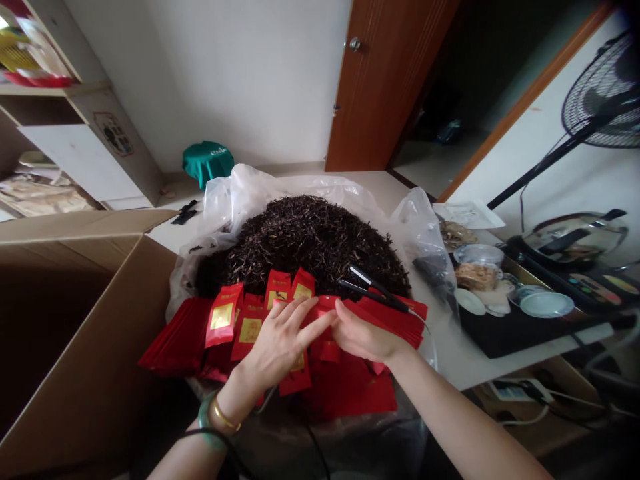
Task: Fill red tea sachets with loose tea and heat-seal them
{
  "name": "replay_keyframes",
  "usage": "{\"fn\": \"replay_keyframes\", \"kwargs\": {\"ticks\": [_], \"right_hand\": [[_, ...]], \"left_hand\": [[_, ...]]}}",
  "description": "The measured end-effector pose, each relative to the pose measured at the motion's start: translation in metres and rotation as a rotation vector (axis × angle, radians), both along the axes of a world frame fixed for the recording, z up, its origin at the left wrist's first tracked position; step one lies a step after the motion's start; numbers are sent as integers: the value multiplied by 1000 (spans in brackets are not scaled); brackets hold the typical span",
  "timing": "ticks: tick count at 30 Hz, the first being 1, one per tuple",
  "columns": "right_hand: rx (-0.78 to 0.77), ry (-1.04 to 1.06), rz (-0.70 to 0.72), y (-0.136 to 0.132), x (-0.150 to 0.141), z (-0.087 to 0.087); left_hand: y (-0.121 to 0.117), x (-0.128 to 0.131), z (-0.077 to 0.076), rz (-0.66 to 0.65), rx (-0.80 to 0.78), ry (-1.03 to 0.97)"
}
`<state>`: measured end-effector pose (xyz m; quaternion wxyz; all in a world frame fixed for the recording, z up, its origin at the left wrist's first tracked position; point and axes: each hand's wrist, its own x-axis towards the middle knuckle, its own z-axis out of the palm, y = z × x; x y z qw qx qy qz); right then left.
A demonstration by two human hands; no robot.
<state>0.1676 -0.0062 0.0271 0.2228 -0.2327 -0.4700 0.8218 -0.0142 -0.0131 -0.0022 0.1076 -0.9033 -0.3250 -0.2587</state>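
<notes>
A big clear plastic bag (250, 193) holds a heap of dark loose tea leaves (305, 240). Several small red packets with gold labels (223, 320) stand and lie along its near edge. My left hand (280, 343) rests on the red packets with its fingers stretched out and slightly spread. My right hand (363, 337) lies beside it, fingers curled around a red packet (327, 307), and the fingertips of both hands meet there. A black flat sealing tool (373, 288) lies on the packets just beyond my right hand.
An open cardboard box (85, 320) stands at the left. At the right, a black tray (520, 327) carries small cups, a lidded glass jar and a kettle. A standing fan (600, 100) is at the far right, and a brown door (385, 80) behind.
</notes>
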Motion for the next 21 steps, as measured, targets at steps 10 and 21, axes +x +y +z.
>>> {"fn": "replay_keyframes", "kwargs": {"ticks": [10, 21], "right_hand": [[97, -134, -126, 0, 15, 7], [108, -291, -9, 15, -4, 26]], "left_hand": [[7, -7, -1, 7, -20, -52], [6, -10, 3, 146, -122, -35]]}}
